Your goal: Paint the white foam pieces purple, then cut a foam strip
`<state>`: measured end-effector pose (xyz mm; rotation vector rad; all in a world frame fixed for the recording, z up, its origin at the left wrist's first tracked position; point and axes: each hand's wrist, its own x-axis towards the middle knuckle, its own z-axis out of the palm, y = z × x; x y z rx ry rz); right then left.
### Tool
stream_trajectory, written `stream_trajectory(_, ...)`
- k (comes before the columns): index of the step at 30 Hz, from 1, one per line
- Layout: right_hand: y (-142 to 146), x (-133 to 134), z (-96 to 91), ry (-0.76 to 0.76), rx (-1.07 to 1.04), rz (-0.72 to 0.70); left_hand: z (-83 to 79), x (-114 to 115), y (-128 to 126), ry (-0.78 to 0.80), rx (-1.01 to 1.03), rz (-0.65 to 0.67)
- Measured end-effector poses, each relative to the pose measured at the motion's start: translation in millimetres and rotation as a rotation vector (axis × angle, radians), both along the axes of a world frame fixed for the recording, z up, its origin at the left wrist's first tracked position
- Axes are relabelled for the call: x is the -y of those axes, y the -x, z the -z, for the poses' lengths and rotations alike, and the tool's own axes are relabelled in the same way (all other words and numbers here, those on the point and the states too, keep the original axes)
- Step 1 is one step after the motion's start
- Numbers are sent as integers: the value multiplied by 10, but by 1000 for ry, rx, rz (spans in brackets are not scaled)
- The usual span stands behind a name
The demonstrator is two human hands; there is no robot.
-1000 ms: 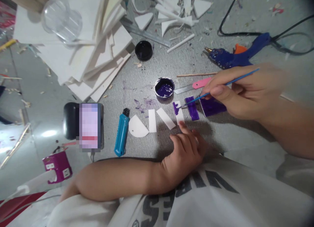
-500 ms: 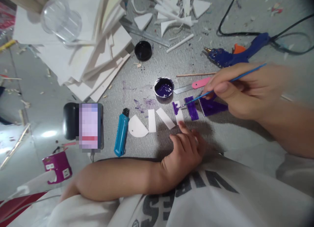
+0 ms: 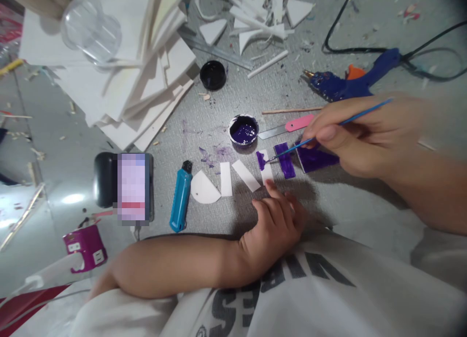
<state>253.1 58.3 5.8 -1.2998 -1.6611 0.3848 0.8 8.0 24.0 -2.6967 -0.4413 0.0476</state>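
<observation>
My right hand is closed around a thin blue paintbrush. The brush tip touches a small white strip that has purple paint along its upper left side. At the strip's lower end, a fingertip of my left hand rests on it, the other fingers loosely bent and holding nothing. Just right of the strip lie a purple-painted strip and a larger purple piece, partly hidden by my right hand. A small pot of purple paint stands above the strips.
Left of the strip lie two plain white strips, a rounded white piece and a blue box cutter. A pink-handled blade, glue gun, black lid, stacked white sheets and a phone surround them.
My right hand and the paintbrush have shifted very slightly, the brush tip a little lower and to the left on the strip. My left hand stays in place.
</observation>
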Motion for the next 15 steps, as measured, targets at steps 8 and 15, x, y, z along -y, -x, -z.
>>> stream_trajectory(8, 21, -29, -12, -159, 96, -22, 4, -8, -13, 1, 35, -5)
stream_trajectory(15, -18, -33, 13, -104, 88, -205, -6, -7, -9, -11, 15, 2)
